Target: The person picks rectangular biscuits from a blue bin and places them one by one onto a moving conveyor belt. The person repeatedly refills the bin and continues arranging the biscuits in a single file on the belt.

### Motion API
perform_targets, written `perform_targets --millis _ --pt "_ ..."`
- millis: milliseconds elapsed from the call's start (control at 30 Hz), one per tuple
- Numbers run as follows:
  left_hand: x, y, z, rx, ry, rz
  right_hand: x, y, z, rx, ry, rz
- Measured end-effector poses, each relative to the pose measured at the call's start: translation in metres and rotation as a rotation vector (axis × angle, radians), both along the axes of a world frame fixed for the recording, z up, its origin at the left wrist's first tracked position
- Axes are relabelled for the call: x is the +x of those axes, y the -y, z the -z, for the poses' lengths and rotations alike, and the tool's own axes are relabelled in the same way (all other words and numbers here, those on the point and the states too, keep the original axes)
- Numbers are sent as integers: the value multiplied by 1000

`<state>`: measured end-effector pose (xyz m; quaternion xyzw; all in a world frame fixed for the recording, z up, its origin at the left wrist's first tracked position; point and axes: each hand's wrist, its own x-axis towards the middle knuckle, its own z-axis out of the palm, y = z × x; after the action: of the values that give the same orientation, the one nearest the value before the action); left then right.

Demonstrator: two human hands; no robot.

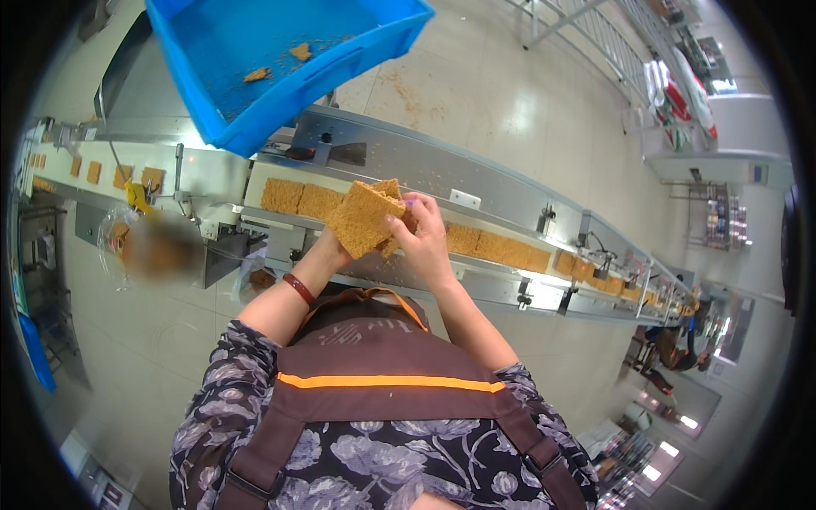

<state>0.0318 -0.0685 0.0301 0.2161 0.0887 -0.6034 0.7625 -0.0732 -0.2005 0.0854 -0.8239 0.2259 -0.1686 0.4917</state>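
Above the conveyor belt I hold a golden-brown, crumbly square slab (365, 219), tilted, with more broken pieces (388, 187) behind its upper edge. My left hand (337, 246) grips it from below on the left; most of its fingers are hidden behind the slab. On the other side, my right hand (427, 236) closes on the slab's right edge, with thumb in front and fingers curled. Similar slabs lie in a row on the belt, some left of my hands (297, 198) and others to the right (497, 246). Loose crumbs are scattered around.
A blue plastic crate (229, 127) with a few broken bits stands beyond the belt on the left. Metal rails (501, 187) edge the conveyor. Smaller squares (123, 176) sit on the belt at far left. Another person (676, 348) is at the far right.
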Motion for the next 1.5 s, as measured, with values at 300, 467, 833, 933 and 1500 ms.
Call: perform_targets --millis 300,467,833,933,1500 --pt "-24 -2 39 328 -114 -111 -148 119 18 123 -55 391" --pt "-23 -2 28 374 20 -97 -212 156 35 -219 -200 262" --pt "-38 24 8 424 105 -40 -225 177 113 66 -336 575" --pt "-43 34 14 362 107 -33 -228 189 116 -463 -453 497" --pt "-55 31 27 149 99 -47 -81 26 21 -415 -98 152"
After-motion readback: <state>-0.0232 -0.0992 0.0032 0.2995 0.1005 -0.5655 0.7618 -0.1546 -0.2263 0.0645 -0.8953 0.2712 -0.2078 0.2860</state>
